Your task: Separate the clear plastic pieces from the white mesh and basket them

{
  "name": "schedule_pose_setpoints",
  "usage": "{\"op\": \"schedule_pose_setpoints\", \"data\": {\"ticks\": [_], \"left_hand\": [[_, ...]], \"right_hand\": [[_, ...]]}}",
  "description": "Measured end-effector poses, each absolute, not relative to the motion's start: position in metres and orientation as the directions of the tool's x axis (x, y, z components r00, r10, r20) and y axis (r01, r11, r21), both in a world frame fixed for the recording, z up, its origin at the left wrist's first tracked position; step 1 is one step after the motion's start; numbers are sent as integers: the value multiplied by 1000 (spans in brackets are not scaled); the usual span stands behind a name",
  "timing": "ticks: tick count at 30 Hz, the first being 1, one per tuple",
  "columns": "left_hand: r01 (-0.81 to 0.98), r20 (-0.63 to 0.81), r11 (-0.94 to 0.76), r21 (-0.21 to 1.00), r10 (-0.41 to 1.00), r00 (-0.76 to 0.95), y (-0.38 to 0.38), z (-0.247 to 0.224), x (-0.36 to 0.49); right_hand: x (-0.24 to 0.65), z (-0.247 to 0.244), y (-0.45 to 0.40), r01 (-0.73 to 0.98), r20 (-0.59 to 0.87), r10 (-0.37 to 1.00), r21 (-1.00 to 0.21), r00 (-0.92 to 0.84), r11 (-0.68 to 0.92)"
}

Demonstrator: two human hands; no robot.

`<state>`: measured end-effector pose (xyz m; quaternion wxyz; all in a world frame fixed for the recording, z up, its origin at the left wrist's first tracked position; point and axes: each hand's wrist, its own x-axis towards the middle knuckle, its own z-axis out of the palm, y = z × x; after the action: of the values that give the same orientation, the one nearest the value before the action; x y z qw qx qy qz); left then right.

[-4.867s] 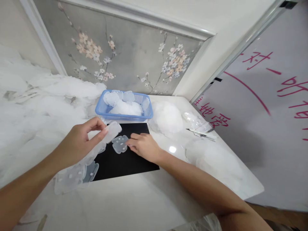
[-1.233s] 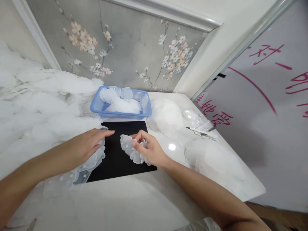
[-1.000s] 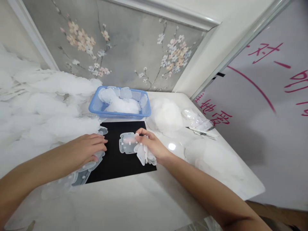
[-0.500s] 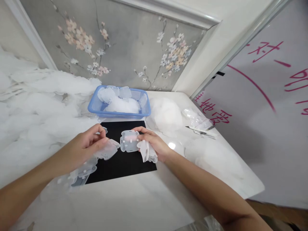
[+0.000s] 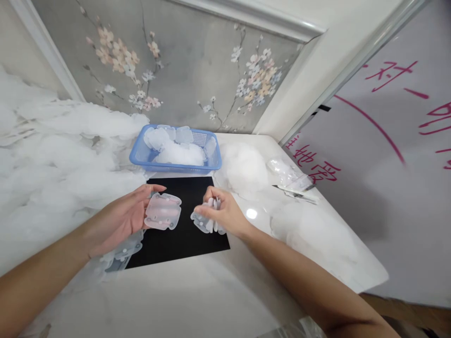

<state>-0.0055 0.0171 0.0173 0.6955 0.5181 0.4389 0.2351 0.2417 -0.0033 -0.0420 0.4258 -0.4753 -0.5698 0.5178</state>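
A translucent, wavy-edged plastic piece (image 5: 164, 212) lies across the fingers of my left hand (image 5: 123, 213), above the left half of a black mat (image 5: 169, 249). Its palm is turned up, and the fingers show pink through the plastic. To the right, my right hand (image 5: 225, 211) is closed round a bunch of similar plastic pieces (image 5: 204, 222), some of them seen edge-on. The two hands are apart. More such pieces (image 5: 123, 251) lie under my left wrist, overlapping the mat's left edge.
Behind the mat stands a blue basket (image 5: 176, 168) holding translucent pieces. A large heap of pale pieces (image 5: 52, 164) covers the table's left side. Another white pile (image 5: 243, 169) sits right of the basket, near clear plastic bags (image 5: 287, 171). A whiteboard (image 5: 387, 202) borders the right.
My left hand has turned palm up, bringing its plastic piece face-on to me. The piece held out by my right hand has been drawn in, and those fingers have closed round the bunch.
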Motion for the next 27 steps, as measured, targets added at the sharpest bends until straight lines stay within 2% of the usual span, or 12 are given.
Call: {"op": "schedule_pose_setpoints", "data": {"ticks": [3,5,7,10,13,14,16,18,20,21,23,27], "left_hand": [[181,-340,288,940,782,523,15,17,-5],[217,-338,260,941,776,533,13,16,-4],[198,-332,267,943,757,563,10,15,-2],[173,-338,294,940,732,592,6,14,-1],[244,-321,216,945,743,588,3,15,-3],[297,-310,159,942,752,582,2,15,-5],[470,-291,-10,882,774,563,4,14,-13],[642,-219,-257,722,795,565,11,9,-24],[683,-90,-516,516,761,643,21,2,-38],[651,-35,-619,439,712,701,26,-2,-46],[612,-6,-711,347,651,759,35,-11,-58],[607,-58,-728,319,624,779,41,-20,-65]], "right_hand": [[238,-45,-9,358,142,931,-895,-335,265],[234,-50,-12,461,274,844,-738,-462,492],[229,-54,-12,495,383,745,-569,-546,656],[226,-59,-10,511,489,666,-428,-563,746],[228,-58,-10,500,530,659,-430,-535,752],[228,-56,-11,482,527,684,-486,-503,729],[229,-51,-12,396,483,782,-678,-395,619],[230,-46,-12,221,336,898,-888,-285,402],[230,-43,-11,4,107,963,-994,-247,112],[230,-42,-10,-101,-6,968,-994,-252,-32],[231,-43,-7,-272,-180,947,-929,-265,-252],[236,-43,-1,-422,-297,913,-816,-279,-395]]}}
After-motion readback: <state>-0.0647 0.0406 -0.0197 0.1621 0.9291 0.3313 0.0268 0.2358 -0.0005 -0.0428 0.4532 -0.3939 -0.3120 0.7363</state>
